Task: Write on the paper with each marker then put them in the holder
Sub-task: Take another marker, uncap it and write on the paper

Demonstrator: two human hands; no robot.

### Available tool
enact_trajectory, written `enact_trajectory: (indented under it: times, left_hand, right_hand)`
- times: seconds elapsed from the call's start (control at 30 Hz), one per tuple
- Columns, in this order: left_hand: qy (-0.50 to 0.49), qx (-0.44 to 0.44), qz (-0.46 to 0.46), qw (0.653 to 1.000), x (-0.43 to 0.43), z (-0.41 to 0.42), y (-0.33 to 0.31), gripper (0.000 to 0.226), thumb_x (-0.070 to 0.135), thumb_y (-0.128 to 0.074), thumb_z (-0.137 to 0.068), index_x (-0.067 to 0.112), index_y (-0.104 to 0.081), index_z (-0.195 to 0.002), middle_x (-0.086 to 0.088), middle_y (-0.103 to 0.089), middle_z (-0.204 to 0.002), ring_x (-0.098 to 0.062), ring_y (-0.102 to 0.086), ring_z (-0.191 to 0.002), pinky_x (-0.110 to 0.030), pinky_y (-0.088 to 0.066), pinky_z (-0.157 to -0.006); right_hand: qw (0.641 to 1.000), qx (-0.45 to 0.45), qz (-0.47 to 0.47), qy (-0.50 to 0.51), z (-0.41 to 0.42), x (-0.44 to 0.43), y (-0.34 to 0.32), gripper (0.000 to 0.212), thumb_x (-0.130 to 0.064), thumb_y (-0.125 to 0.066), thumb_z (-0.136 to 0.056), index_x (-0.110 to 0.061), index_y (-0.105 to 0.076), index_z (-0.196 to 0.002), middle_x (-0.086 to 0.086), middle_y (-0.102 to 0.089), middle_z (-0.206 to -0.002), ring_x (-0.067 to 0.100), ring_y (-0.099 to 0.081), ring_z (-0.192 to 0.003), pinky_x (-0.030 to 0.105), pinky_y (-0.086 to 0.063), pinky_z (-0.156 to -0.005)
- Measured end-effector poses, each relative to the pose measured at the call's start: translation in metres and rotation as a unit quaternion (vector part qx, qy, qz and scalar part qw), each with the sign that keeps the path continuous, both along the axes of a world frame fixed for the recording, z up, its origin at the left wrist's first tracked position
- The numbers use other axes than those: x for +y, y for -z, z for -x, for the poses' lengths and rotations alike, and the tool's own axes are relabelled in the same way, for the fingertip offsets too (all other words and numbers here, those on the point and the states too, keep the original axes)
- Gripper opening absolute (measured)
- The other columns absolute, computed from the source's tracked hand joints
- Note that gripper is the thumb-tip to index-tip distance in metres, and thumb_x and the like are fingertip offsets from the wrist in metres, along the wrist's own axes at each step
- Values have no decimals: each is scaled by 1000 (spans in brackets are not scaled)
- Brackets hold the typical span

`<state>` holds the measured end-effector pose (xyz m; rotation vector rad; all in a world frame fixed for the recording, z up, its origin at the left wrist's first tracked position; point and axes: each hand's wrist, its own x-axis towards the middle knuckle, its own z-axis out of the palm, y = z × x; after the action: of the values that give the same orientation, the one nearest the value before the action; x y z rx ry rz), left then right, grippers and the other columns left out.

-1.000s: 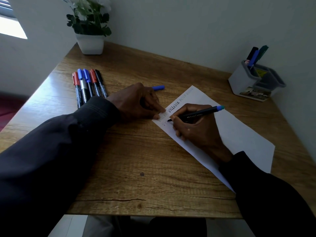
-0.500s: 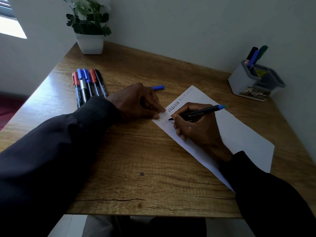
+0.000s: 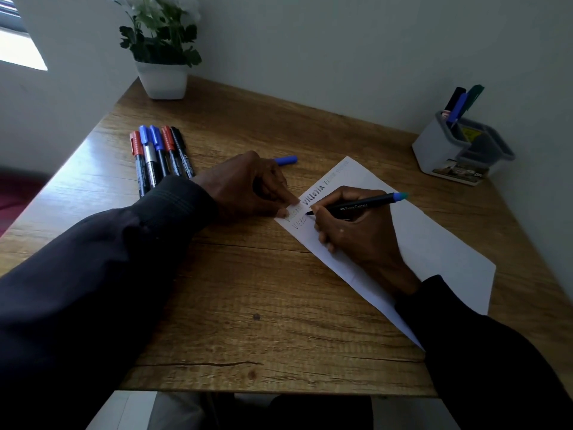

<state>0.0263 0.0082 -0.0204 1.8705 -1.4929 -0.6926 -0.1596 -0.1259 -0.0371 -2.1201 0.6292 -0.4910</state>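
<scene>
At the far left of the bench (image 3: 248,305), five capped markers (image 3: 161,156) lie side by side in a tight row, red, blue and black, with a potted plant (image 3: 161,79) behind them in the corner. They wait their turn.

Next comes the left hand (image 3: 248,187). Its fingertips (image 3: 293,200) press down on the near corner of the paper (image 3: 434,249) to pin it, and the other fingers curl loosely with nothing visible in them. Just behind this hand, a loose blue cap (image 3: 286,160) lies on the wood.

The paper lies slantwise across the bench's right half, with a few words written along its upper-left end. The right hand (image 3: 356,234) rests on it, and its fingers (image 3: 319,209) are closed tightly around a black marker with a blue end (image 3: 362,204), the tip touching the sheet on a second line of writing.

At the far right, against the wall, stands the grey holder (image 3: 440,150) with a few markers (image 3: 459,103) already upright in one compartment.

The step in hand is writing with this marker. Next, the tip should lift, the blue cap probably goes back on, and the marker has to be carried well across to the holder and dropped in upright before a fresh one is taken from the row.
</scene>
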Motion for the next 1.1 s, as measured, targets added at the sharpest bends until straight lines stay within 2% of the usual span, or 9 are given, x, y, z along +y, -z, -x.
enact_trajectory:
  times: [0.13,0.27,0.43,0.5,0.6,0.63,0.77,0.93,1.1]
  left_hand:
    - [1,2,-1,1000,0,0,0,25,17,-72,-82,32,-70,-102,20,-58,-107,9,-57,-98,2,-44,-73]
    - [4,6,-4,1000,0,0,0,25,17,-72,-82,32,-69,-102,22,-56,-107,4,-57,-99,2,-45,-73]
    - [4,-4,0,1000,0,0,0,25,18,-72,-82,32,-70,-102,19,-58,-111,1,-58,-101,-2,-47,-79]
    - [0,-1,0,1000,0,0,0,25,18,-73,-81,33,-70,-101,18,-59,-111,1,-58,-101,-1,-47,-79]
    - [-1,2,0,1000,0,1,-1,24,18,-72,-82,31,-70,-101,18,-59,-111,2,-59,-100,0,-46,-76]
    - [-1,3,-1,1000,0,1,-1,24,18,-72,-82,32,-70,-100,18,-59,-111,2,-59,-100,0,-46,-76]
    - [1,-3,-1,1000,0,0,-1,24,18,-72,-81,32,-70,-102,19,-58,-110,2,-58,-100,1,-46,-76]
    - [0,-6,0,1000,0,0,0,24,17,-72,-82,28,-71,-104,19,-57,-110,3,-57,-101,2,-44,-76]
    - [2,-8,0,1000,0,0,0,24,16,-72,-82,26,-71,-104,19,-58,-109,3,-57,-100,2,-44,-77]
  right_hand:
    - [1000,2,-7,13,-1,-1,1,10,-15,-71,-90,-5,-71,-87,10,-70,-63,15,-65,-48,24,-54,-49]
    - [998,-8,-63,-1,-3,-3,5,31,-45,-72,-73,-16,-70,-81,2,-71,-65,13,-67,-50,20,-53,-49]
    - [1000,-10,-1,6,-1,-3,3,11,-16,-71,-90,-6,-71,-85,12,-70,-64,16,-65,-49,25,-55,-50]
    - [1000,0,-20,5,-2,-4,3,16,-22,-73,-89,-6,-71,-87,11,-70,-65,16,-66,-50,25,-55,-50]
    - [991,12,-135,12,-5,-8,9,47,-52,-75,-66,-11,-68,-89,5,-70,-69,14,-66,-53,23,-54,-48]
    - [989,11,-147,10,-5,-9,10,47,-52,-75,-65,-12,-68,-88,5,-70,-68,14,-66,-53,23,-54,-48]
    - [1000,-9,-6,8,0,-4,2,10,-14,-71,-89,-6,-70,-82,13,-70,-63,21,-67,-49,29,-57,-49]
    - [991,-12,-132,-7,-5,-11,14,35,-46,-75,-69,-16,-69,-85,2,-71,-68,13,-68,-54,23,-54,-47]
    - [993,-24,-112,-13,-5,-12,14,33,-39,-74,-72,-8,-68,-82,2,-70,-64,11,-66,-49,21,-53,-46]
